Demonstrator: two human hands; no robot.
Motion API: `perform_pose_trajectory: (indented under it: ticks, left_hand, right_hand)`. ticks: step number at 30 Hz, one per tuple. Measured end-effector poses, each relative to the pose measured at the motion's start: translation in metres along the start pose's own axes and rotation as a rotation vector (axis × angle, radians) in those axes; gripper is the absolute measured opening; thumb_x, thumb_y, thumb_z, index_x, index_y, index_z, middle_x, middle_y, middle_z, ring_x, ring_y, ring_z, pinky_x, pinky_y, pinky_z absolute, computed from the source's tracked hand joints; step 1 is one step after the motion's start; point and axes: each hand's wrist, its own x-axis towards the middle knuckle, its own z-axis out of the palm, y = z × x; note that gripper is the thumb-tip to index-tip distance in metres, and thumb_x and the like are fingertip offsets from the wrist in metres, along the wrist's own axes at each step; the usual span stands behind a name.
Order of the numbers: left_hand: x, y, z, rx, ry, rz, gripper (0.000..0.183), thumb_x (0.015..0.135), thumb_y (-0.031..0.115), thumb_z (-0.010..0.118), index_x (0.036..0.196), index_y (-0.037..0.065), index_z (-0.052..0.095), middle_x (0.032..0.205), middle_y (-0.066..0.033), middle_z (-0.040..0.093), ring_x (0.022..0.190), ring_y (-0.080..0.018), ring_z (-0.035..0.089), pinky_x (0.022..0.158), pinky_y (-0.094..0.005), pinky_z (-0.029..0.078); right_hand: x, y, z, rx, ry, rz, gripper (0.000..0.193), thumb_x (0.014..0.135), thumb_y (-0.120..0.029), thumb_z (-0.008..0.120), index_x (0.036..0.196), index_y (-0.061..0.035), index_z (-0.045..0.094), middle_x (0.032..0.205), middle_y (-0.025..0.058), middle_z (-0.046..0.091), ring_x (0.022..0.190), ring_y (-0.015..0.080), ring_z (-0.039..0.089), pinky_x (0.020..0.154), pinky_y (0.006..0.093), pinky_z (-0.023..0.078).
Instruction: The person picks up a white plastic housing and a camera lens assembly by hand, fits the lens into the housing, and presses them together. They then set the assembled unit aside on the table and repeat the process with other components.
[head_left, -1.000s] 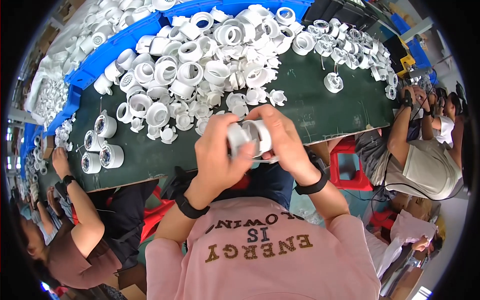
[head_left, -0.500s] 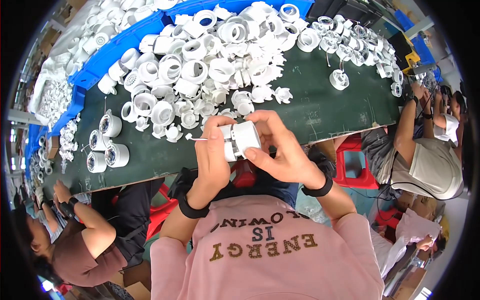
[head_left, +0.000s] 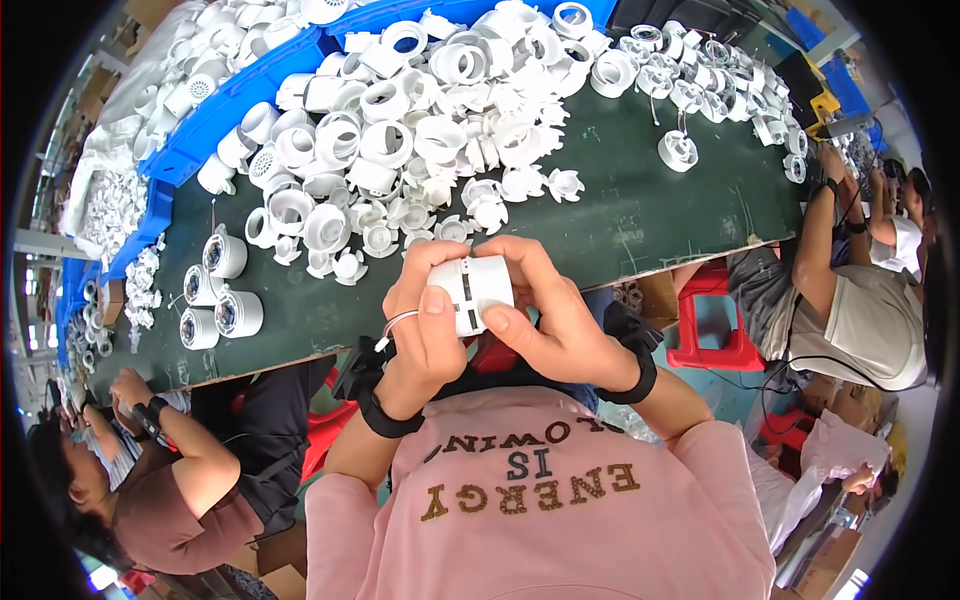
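Between my two hands, just off the table's near edge, is a white cylindrical plastic housing with dark slots around its middle. My left hand grips its left part, thumb on top. The fingers of my right hand wrap its right part, with the thumb pressed on the near side. A thin cable with a small white plug comes out beside my left hand. Beyond my hands lies a heap of white rings and clawed parts. To the left stand several assembled white cylinders with dark round centres.
Blue bins of white parts line the far left side of the dark green table. Several small round parts with wires lie at the right. Co-workers sit on both sides. A red stool stands at the right below the table.
The two parts of the housing have come closer together, narrowing the gap between them. The cable now curls down by my left hand instead of sticking out to the left.
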Motion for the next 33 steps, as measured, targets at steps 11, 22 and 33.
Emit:
perform_pose_trajectory:
  ticks: [11, 22, 33]
  left_hand:
    - [-0.004, 0.0, 0.0, -0.032, 0.05, 0.097, 0.04, 0.089, 0.028, 0.036, 0.099, -0.006, 0.055, 0.083, -0.0184, 0.059, 0.066, -0.0259, 0.058, 0.059, -0.0336, 0.045]
    - [-0.008, 0.003, -0.003, -0.044, -0.011, 0.104, 0.042, 0.09, 0.03, 0.038, 0.103, -0.006, 0.054, 0.086, -0.0196, 0.06, 0.066, -0.0267, 0.059, 0.06, -0.0336, 0.047]
    - [0.005, -0.015, -0.013, 0.032, -0.011, -0.064, 0.034, 0.096, 0.024, 0.037, 0.106, -0.005, 0.052, 0.097, -0.0184, 0.057, 0.081, -0.0244, 0.057, 0.069, -0.0345, 0.044]
  right_hand:
    - [-0.006, -0.01, -0.002, -0.153, -0.072, -0.002, 0.052, 0.093, -0.024, 0.057, 0.13, 0.0019, 0.032, 0.096, 0.0096, 0.058, 0.072, 0.0107, 0.051, 0.064, 0.0235, 0.043]
    - [-0.01, -0.004, 0.005, -0.319, -0.03, -0.137, 0.057, 0.09, -0.022, 0.06, 0.132, 0.0017, 0.03, 0.102, 0.0164, 0.057, 0.078, 0.022, 0.06, 0.067, 0.0301, 0.049]
    - [0.014, 0.008, 0.019, -0.334, 0.068, 0.041, 0.054, 0.091, -0.015, 0.054, 0.137, 0.0005, 0.03, 0.087, 0.0185, 0.062, 0.07, 0.0314, 0.063, 0.069, 0.0407, 0.049]
